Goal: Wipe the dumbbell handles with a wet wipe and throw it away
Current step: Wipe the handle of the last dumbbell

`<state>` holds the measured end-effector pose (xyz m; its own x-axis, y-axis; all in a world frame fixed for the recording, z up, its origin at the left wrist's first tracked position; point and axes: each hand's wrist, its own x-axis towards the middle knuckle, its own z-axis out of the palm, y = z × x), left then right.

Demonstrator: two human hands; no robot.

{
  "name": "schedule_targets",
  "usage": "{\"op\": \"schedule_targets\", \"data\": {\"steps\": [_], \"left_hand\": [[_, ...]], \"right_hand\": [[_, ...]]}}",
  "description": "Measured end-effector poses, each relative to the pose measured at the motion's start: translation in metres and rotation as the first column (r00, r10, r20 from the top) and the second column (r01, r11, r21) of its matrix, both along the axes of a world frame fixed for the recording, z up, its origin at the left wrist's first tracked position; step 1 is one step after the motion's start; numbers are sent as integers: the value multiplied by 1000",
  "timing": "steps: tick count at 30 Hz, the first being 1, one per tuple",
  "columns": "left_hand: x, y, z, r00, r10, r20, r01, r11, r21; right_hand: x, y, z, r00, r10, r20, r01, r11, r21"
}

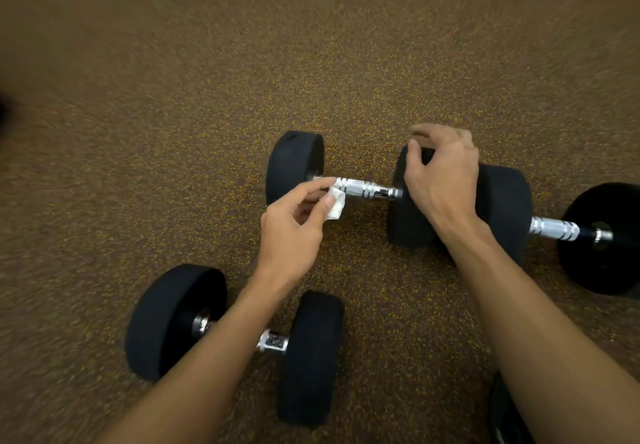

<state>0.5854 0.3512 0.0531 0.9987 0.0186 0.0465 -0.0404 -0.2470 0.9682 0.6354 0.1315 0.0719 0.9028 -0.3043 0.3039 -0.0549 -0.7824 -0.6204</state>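
Down on the speckled floor [173, 97], left to right: near dumbbell [235, 339] under the left forearm; left hand [294, 232] pinching a small folded wet wipe [336, 203] just beside the left end of the middle dumbbell handle [363, 189]; right hand [443, 173] curled loosely over that dumbbell's right weight [408, 208], steadying it; third dumbbell [554, 228] at far right. Best done, probably, by wrapping the wipe round the bar and sliding along the ridged grip while holding the weight from rolling. No brand, label or readable writing anywhere.

three dumbbells [349, 187], one wet wipe [336, 203], two hands [294, 232] on the floor [173, 97].
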Motion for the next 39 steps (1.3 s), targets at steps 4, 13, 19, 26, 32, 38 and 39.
{"op": "schedule_targets", "data": {"steps": [4,13,19,26,32,38,39], "left_hand": [[-27,30,12,995,62,-78,-75,980,-186],[-91,106,44,972,6,-237,-78,952,-295],[-109,138,38,965,-40,-260,-45,948,-314],[-120,172,31,995,93,-18,-94,994,-56],[-126,201,2,955,126,269,-231,884,406],[-121,213,-34,977,115,182,-184,887,424],[-120,214,-37,971,118,208,-194,896,400]], "right_hand": [[-50,56,33,984,179,-2,-173,950,260],[-132,151,32,933,334,-137,-245,865,438],[-150,183,27,921,342,-186,-222,853,472],[-163,193,19,903,376,-208,-215,815,538],[-174,211,3,820,486,-302,-346,842,413],[-170,239,-29,804,489,-338,-455,872,182],[-168,242,-32,799,497,-338,-467,868,172]]}}
